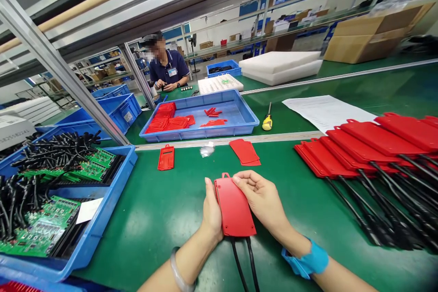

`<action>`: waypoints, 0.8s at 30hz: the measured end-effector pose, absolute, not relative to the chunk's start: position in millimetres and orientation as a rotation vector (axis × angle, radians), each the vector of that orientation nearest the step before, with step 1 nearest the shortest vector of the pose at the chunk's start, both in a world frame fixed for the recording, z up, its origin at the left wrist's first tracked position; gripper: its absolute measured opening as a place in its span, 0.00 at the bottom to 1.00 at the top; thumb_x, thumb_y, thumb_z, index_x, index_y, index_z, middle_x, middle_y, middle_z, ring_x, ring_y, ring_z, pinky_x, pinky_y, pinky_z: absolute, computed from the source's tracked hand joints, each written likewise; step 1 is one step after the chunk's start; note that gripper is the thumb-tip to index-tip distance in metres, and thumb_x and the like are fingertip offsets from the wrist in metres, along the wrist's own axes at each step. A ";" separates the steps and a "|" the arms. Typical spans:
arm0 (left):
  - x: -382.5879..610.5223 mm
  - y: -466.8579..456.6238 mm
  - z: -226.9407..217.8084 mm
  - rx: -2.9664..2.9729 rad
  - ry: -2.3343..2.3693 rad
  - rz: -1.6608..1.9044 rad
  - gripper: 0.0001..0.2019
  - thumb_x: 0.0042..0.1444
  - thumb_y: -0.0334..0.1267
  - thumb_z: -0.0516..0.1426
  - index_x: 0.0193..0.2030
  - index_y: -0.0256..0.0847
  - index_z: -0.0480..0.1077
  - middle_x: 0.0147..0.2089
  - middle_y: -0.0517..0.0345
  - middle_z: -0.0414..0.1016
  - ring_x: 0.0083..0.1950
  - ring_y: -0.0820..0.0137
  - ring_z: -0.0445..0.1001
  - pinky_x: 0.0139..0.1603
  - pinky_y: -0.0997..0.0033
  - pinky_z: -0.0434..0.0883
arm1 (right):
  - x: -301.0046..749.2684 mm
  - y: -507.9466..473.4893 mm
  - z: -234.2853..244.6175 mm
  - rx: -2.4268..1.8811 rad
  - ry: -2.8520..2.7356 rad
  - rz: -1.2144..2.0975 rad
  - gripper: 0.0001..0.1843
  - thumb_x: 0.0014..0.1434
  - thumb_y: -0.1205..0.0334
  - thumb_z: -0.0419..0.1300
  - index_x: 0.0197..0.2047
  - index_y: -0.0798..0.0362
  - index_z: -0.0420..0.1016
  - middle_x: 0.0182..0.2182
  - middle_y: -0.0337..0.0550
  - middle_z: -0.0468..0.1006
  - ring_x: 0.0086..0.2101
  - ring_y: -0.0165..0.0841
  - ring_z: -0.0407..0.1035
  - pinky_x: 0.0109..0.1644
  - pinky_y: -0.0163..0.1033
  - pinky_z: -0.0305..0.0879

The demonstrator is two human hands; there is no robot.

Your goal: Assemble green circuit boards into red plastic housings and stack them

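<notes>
Green tabletop (160,223) carries everything. Near its front edge the left hand (212,214) and right hand (262,198) both grip a red case (234,207) by its long sides, with two black cables (244,260) trailing toward the person. Just beyond lie a red lid (244,151) and a red frame (166,157). Farther out stand a blue tray (248,125) and a yellow screwdriver (267,121).

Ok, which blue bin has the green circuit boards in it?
The near-left bin, filled with green boards and black cables; the bin straight ahead holds only red parts.
</notes>
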State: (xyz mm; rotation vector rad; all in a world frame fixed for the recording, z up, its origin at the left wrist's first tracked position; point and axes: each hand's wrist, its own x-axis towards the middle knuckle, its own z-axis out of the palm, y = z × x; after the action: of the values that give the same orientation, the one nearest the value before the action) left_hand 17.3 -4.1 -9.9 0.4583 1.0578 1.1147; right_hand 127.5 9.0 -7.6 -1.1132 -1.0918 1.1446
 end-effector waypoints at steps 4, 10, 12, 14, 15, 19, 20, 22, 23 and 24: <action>15.6 -2.5 -13.4 0.528 1.088 1.157 0.33 0.52 0.66 0.47 0.38 0.35 0.74 0.29 0.55 0.75 0.28 0.70 0.69 0.29 0.73 0.64 | 128.5 7.3 -12.6 -1.205 -1.203 1.060 0.18 0.54 0.45 0.61 0.35 0.52 0.72 0.25 0.41 0.75 0.22 0.33 0.66 0.25 0.35 0.62; 14.0 -2.1 -11.8 0.766 1.224 1.190 0.33 0.53 0.66 0.45 0.23 0.35 0.70 0.21 0.56 0.67 0.23 0.72 0.61 0.25 0.72 0.58 | 130.5 7.1 -19.7 -1.264 -1.301 0.889 0.15 0.58 0.48 0.58 0.35 0.51 0.71 0.28 0.39 0.71 0.18 0.26 0.57 0.20 0.33 0.54; 13.6 -2.1 -10.4 0.859 1.262 1.221 0.32 0.53 0.66 0.45 0.17 0.37 0.64 0.18 0.59 0.61 0.21 0.74 0.56 0.24 0.72 0.55 | 131.0 7.1 -20.5 -1.268 -1.337 0.809 0.13 0.59 0.49 0.58 0.35 0.52 0.72 0.31 0.40 0.70 0.17 0.24 0.54 0.20 0.33 0.52; 12.7 -2.0 -10.0 0.945 1.237 1.257 0.31 0.54 0.65 0.46 0.17 0.37 0.63 0.18 0.60 0.59 0.21 0.74 0.54 0.24 0.72 0.53 | 131.2 7.0 -20.6 -1.272 -1.361 0.754 0.13 0.59 0.50 0.58 0.34 0.52 0.72 0.31 0.40 0.69 0.17 0.24 0.54 0.20 0.34 0.53; 12.1 -2.0 -10.3 0.990 1.208 1.265 0.30 0.54 0.63 0.47 0.19 0.37 0.64 0.19 0.60 0.60 0.22 0.74 0.54 0.24 0.73 0.53 | 131.2 7.1 -20.5 -1.274 -1.368 0.738 0.13 0.59 0.50 0.58 0.34 0.52 0.72 0.31 0.40 0.69 0.17 0.24 0.54 0.21 0.34 0.54; 8.4 -2.7 -12.2 1.183 1.127 1.238 0.21 0.54 0.54 0.55 0.31 0.34 0.72 0.28 0.56 0.69 0.29 0.71 0.61 0.31 0.74 0.59 | 130.9 8.5 -20.8 -1.269 -1.368 0.708 0.13 0.59 0.50 0.59 0.32 0.52 0.72 0.29 0.40 0.69 0.20 0.27 0.58 0.24 0.35 0.58; 7.4 -2.9 -12.3 1.207 1.119 1.225 0.19 0.54 0.52 0.57 0.33 0.34 0.73 0.30 0.55 0.70 0.31 0.70 0.63 0.33 0.74 0.61 | 131.3 9.2 -20.8 -1.270 -1.353 0.721 0.13 0.58 0.50 0.59 0.33 0.51 0.71 0.28 0.39 0.68 0.20 0.27 0.58 0.24 0.35 0.59; 5.9 -3.3 -11.6 1.190 1.085 1.201 0.18 0.53 0.51 0.58 0.36 0.34 0.74 0.31 0.55 0.72 0.32 0.70 0.64 0.33 0.74 0.62 | 133.0 10.8 -19.4 -1.261 -1.310 0.803 0.15 0.56 0.48 0.60 0.38 0.51 0.70 0.28 0.38 0.68 0.20 0.27 0.59 0.24 0.34 0.60; 5.3 -3.4 -10.7 1.154 1.055 1.190 0.18 0.53 0.51 0.58 0.36 0.34 0.74 0.32 0.55 0.72 0.31 0.70 0.65 0.33 0.74 0.62 | 134.4 11.5 -17.7 -1.244 -1.284 0.877 0.17 0.56 0.47 0.61 0.40 0.51 0.70 0.28 0.38 0.68 0.21 0.28 0.60 0.25 0.34 0.61; 4.7 -3.4 -9.7 1.113 1.017 1.178 0.19 0.53 0.51 0.58 0.38 0.34 0.74 0.32 0.55 0.73 0.31 0.70 0.66 0.33 0.74 0.63 | 136.1 12.1 -15.3 -1.212 -1.267 0.979 0.19 0.55 0.45 0.60 0.42 0.51 0.69 0.29 0.39 0.70 0.22 0.29 0.63 0.26 0.34 0.64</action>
State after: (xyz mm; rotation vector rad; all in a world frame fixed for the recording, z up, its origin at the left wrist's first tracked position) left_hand 4.7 -3.4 -9.7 1.1135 1.0175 1.1780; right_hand 136.1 12.1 -15.3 -1.2122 -1.2665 0.9791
